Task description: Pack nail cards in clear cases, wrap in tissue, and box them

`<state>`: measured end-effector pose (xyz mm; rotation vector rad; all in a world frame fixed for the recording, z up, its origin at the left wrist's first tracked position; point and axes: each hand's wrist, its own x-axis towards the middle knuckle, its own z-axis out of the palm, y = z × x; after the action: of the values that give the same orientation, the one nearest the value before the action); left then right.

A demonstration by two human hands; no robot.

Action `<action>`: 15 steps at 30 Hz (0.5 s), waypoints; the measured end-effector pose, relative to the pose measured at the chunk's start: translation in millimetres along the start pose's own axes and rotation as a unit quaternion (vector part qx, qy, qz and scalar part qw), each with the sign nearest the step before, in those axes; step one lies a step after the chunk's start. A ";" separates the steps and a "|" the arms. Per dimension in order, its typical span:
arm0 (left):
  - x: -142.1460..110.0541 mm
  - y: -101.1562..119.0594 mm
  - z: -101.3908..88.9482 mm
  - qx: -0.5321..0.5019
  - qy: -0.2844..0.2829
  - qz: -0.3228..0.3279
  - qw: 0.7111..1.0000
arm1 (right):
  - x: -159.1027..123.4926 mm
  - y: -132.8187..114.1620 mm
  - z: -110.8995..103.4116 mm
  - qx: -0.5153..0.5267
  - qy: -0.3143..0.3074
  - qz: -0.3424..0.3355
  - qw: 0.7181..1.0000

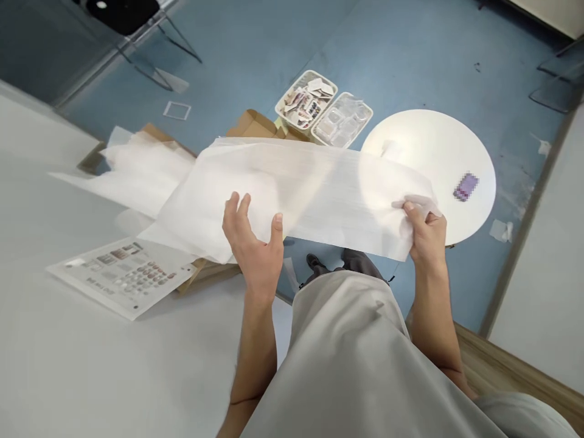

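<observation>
A long, thin, see-through white sheet of wrapping paper stretches across the middle of the view. My right hand pinches its bunched right end, above the edge of the round white table. Over the sheet's left part is my left hand, fingers curled and spread, thumb apart, with nothing held. Whether its fingertips touch the sheet I cannot tell. More crumpled white sheets lie at the left, partly over brown cardboard. Below them, a printed sheet with small pictures rests on the white table.
Beyond the sheet, two white bins hold small packets and clear plastic pieces. An open cardboard box stands beside them. The round table carries a pixelated purple object. A black chair stands at the far left.
</observation>
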<state>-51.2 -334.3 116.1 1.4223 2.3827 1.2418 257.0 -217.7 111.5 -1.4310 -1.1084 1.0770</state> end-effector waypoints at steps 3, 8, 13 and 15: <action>15.5 1.2 31.3 0.015 -0.037 0.015 0.999 | 2.0 8.7 -46.9 -0.013 0.070 0.029 0.997; 39.4 -2.8 75.4 0.080 -0.015 -0.020 0.996 | 12.9 22.9 -101.1 -0.046 0.110 0.085 0.989; 45.5 15.7 79.1 0.067 -0.002 -0.089 0.994 | 43.5 29.5 -128.6 -0.040 0.074 0.119 0.989; 42.7 25.9 73.0 0.062 -0.002 -0.095 0.994 | 58.6 30.5 -137.1 -0.042 0.065 0.122 0.989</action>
<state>-23.5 -252.1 98.4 1.1898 2.5625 1.0614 405.0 -187.5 92.8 -1.7134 -0.9116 1.0977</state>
